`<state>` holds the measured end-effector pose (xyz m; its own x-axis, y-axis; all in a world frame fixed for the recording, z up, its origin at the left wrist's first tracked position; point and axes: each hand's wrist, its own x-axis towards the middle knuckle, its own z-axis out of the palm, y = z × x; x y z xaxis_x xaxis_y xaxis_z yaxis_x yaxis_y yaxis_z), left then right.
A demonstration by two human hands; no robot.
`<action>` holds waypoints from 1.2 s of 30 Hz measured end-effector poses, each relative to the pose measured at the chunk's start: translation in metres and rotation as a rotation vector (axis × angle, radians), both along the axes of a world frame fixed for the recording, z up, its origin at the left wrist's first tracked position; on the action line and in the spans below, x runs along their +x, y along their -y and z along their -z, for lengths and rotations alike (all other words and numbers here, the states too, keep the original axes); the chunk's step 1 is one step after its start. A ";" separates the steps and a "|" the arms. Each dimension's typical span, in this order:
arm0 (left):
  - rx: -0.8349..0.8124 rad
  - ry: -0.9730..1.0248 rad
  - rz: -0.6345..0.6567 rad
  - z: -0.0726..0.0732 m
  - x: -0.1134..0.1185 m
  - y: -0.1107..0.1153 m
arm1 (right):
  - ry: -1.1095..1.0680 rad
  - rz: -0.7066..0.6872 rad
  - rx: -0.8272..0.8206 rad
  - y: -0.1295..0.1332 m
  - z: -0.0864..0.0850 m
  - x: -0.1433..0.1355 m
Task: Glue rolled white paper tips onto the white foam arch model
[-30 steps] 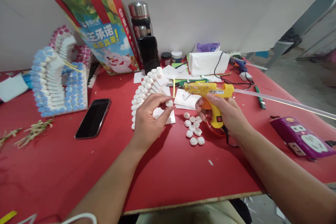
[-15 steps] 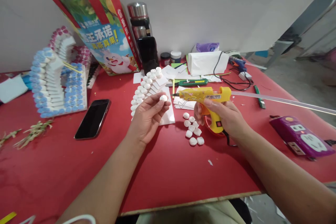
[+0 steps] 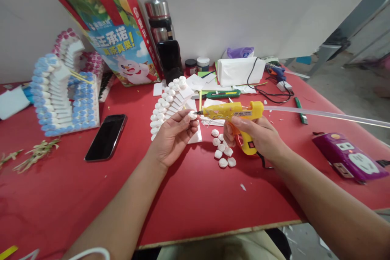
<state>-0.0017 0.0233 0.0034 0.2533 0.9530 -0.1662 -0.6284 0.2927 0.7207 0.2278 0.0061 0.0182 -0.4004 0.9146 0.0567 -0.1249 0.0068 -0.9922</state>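
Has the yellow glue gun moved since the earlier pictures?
Yes: against the green cutter, the glue gun has moved left and slightly lower in view.

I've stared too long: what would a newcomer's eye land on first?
The yellow glue gun in the right hand near the centre, its nozzle at a small white piece in the left hand. Then the colourful bag at the back left of the red table.

The widest open stretch of red surface (image 3: 183,203) runs along the near edge, between the forearms, broken by one white scrap (image 3: 243,187). Left of it, the phone (image 3: 105,137) lies in the way. Loose white pieces (image 3: 223,163) block the middle; behind them, papers, a green cutter (image 3: 221,94) and cable (image 3: 274,96) crowd the back.
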 end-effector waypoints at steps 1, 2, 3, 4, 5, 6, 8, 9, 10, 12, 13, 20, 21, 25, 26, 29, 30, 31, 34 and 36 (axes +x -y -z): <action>0.000 0.000 0.002 0.000 0.000 0.000 | 0.006 0.001 0.002 0.000 0.000 0.000; -0.002 0.000 0.003 0.000 0.000 0.000 | 0.013 0.003 0.002 0.001 0.000 0.000; -0.006 -0.001 0.004 0.000 0.000 0.000 | 0.020 0.007 0.000 0.001 0.000 0.000; -0.008 -0.003 0.003 -0.001 0.000 0.000 | 0.028 0.008 -0.003 0.001 0.000 0.000; -0.009 -0.005 0.002 -0.001 0.001 0.000 | 0.037 0.008 -0.005 0.001 0.000 0.000; -0.009 -0.006 -0.001 -0.001 0.001 0.000 | 0.045 0.010 -0.006 0.001 -0.001 0.000; -0.006 -0.006 -0.007 -0.001 0.001 0.000 | 0.060 0.012 -0.004 0.001 -0.001 0.000; -0.004 -0.006 -0.009 0.000 0.001 0.000 | 0.065 0.013 0.000 0.001 -0.001 -0.001; -0.003 -0.007 -0.011 0.000 0.001 0.000 | 0.067 0.015 0.004 0.001 -0.002 -0.001; 0.000 -0.013 -0.010 0.000 0.001 0.000 | 0.064 0.017 0.007 0.001 -0.002 0.000; 0.002 -0.018 -0.008 0.000 0.001 0.000 | 0.062 0.016 0.007 0.001 -0.002 0.000; 0.020 -0.038 0.004 -0.001 0.000 0.001 | 0.071 0.031 -0.010 0.002 0.001 0.002; 0.021 -0.038 0.005 -0.001 0.000 0.001 | 0.072 0.033 -0.012 0.002 0.001 0.002; 0.021 -0.030 -0.003 -0.001 0.000 0.001 | 0.078 0.047 -0.024 0.001 0.002 0.003; 0.020 -0.024 -0.008 -0.001 0.000 0.001 | 0.077 0.049 -0.028 0.001 0.002 0.003; 0.019 -0.003 -0.019 -0.002 0.000 0.000 | 0.070 0.045 -0.039 0.001 0.001 0.002; 0.020 0.000 -0.020 -0.003 0.000 0.000 | 0.068 0.046 -0.043 0.001 0.001 0.002; 0.019 0.000 -0.021 -0.003 0.000 0.000 | 0.070 0.047 -0.047 0.002 0.001 0.001; 0.009 -0.003 -0.026 -0.004 0.000 0.001 | 0.077 0.053 -0.043 0.002 0.000 0.001; 0.000 -0.004 -0.032 -0.004 0.001 0.001 | 0.077 0.050 -0.039 0.003 -0.001 0.000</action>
